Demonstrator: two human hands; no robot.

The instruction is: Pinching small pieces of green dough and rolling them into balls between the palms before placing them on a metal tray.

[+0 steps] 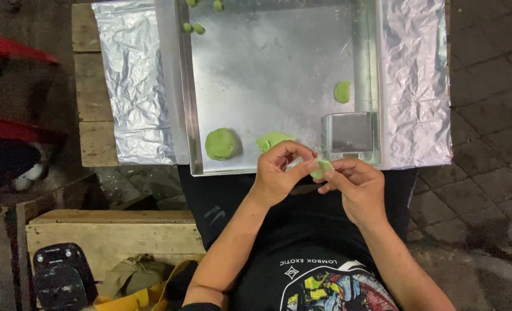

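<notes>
Both hands meet just below the near edge of a shallow metal tray point(194, 115). The left hand point(279, 173) and the right hand point(357, 187) pinch a small piece of green dough point(320, 168) between their fingertips, each hand narrowly curled around it.

Inside the tray, just above the left hand, lie a round green dough lump point(222, 143) and a flatter torn piece point(272, 139). Directly above the right hand stands a small square metal scale point(351, 135) in the tray's near corner, and farther up beyond it rests a half-round green piece point(342, 91). Several tiny green balls point(192, 27) sit at the far left of the tray, well apart from the hands. Crumpled foil point(135, 80) covers the bench on both sides of the tray.
</notes>
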